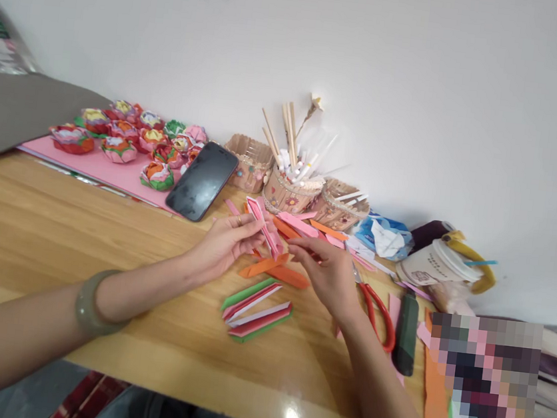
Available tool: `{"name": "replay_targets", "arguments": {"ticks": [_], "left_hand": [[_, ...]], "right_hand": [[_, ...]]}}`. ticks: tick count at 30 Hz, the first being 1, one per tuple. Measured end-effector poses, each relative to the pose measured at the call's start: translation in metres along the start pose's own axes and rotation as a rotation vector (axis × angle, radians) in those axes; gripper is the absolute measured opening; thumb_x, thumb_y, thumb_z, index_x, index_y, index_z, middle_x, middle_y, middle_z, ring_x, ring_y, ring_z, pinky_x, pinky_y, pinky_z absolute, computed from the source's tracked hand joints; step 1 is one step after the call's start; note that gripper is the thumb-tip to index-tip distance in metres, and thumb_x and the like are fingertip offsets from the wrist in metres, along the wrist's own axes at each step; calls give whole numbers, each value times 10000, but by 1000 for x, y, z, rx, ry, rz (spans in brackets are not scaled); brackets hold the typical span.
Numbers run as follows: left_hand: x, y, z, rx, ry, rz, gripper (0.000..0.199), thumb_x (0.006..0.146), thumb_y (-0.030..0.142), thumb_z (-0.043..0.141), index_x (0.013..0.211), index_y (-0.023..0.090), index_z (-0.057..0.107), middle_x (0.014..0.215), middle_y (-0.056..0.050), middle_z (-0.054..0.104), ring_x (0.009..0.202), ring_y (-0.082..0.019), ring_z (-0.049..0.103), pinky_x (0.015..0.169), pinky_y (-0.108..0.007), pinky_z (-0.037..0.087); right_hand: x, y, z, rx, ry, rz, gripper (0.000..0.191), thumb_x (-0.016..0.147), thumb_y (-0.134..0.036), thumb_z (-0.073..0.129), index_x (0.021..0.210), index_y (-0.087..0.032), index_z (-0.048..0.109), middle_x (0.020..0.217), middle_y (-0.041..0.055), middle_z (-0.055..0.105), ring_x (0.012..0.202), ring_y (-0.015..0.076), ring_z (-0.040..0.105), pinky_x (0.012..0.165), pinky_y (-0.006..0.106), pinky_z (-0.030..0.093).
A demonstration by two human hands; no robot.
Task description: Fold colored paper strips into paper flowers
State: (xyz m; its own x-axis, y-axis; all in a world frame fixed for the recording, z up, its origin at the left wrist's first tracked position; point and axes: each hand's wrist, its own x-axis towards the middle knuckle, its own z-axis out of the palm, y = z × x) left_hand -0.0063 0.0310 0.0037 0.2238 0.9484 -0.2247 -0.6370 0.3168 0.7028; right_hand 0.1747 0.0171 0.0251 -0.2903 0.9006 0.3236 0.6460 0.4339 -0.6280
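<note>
Your left hand (227, 240) grips folded pink paper (267, 229) upright above the orange strips (264, 266), presumably presenting its edge; your right hand (329, 272), fingers curled beside it, perhaps pinches that edge, though blur leaves its grasp uncertain.

Your scissors (377, 315) have red handles. You have green, pink and white folded strips (257, 310) before you, and a pink sheet (97, 165) under multicoloured flowers (119, 149).
</note>
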Motion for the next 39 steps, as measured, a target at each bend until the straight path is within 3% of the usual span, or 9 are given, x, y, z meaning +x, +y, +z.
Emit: {"name": "replay_targets", "arguments": {"ticks": [8, 13, 17, 20, 26, 32, 34, 36, 39], "left_hand": [[6, 13, -2, 18, 50, 70, 153, 803, 35, 543, 784, 83, 687, 693, -21, 668, 541, -39, 593, 556, -117, 523], [6, 17, -1, 51, 53, 78, 182, 827, 50, 513, 913, 60, 674, 763, -55, 686, 563, -45, 606, 564, -121, 530], [7, 18, -3, 48, 64, 96, 190, 831, 51, 508, 931, 55, 670, 806, -69, 690, 593, -55, 620, 571, -125, 535], [8, 17, -6, 40, 57, 90, 184, 827, 59, 522, 928, 64, 675, 813, -68, 694, 579, -51, 615, 570, -126, 534], [8, 18, -6, 51, 60, 89, 173, 832, 68, 520, 921, 63, 669, 796, -60, 692, 579, -49, 613, 573, -131, 531], [9, 13, -9, 128, -9, 80, 40, 744, 122, 654, 715, 96, 650, 609, 2, 633, 504, -38, 562, 499, -115, 482], [8, 8, -10, 191, -72, 60, 86, 730, 171, 675, 691, 103, 638, 616, -4, 637, 517, -51, 565, 495, -135, 478], [6, 3, -9, 233, -106, 30, 114, 705, 203, 698, 705, 105, 640, 623, -9, 641, 532, -65, 570, 501, -155, 471], [3, -3, -6, 240, -153, 6, 149, 668, 209, 724, 748, 100, 660, 679, -18, 657, 593, -77, 588, 582, -183, 483]], "right_hand": [[-1, 16, 17, -407, -125, -254, 202, 825, -172, 553, 971, -227, 681, 962, 81, 626, 880, 217, 574, 700, 323, 470], [0, 10, 7, -387, -122, -124, 112, 808, -163, 569, 832, -202, 672, 924, 59, 629, 835, 178, 588, 693, 279, 453], [1, 5, -6, -435, -405, -36, 122, 761, -239, 632, 872, -206, 669, 930, 41, 654, 836, 178, 606, 659, 253, 427], [0, 5, -8, -501, -493, -41, 180, 779, -249, 604, 940, -198, 666, 965, 55, 669, 861, 188, 615, 667, 254, 418], [3, 7, -9, -729, -390, 15, 248, 856, -199, 447, 949, -233, 674, 939, 44, 703, 808, 198, 635, 582, 254, 368], [6, 6, -28, -902, 6, 330, 280, 876, -196, 387, 854, -184, 666, 849, 101, 704, 738, 218, 639, 527, 262, 308], [6, 5, -29, -756, 137, 351, 239, 859, -196, 420, 864, -175, 658, 838, 109, 699, 730, 215, 633, 555, 266, 337], [5, 3, -23, -371, 211, 334, 169, 829, -253, 492, 855, -180, 642, 802, 80, 691, 688, 194, 619, 571, 266, 374], [2, -4, -4, 342, 143, 329, 206, 736, -370, 612, 807, -177, 593, 723, 25, 650, 605, 151, 584, 540, 247, 410]]}}
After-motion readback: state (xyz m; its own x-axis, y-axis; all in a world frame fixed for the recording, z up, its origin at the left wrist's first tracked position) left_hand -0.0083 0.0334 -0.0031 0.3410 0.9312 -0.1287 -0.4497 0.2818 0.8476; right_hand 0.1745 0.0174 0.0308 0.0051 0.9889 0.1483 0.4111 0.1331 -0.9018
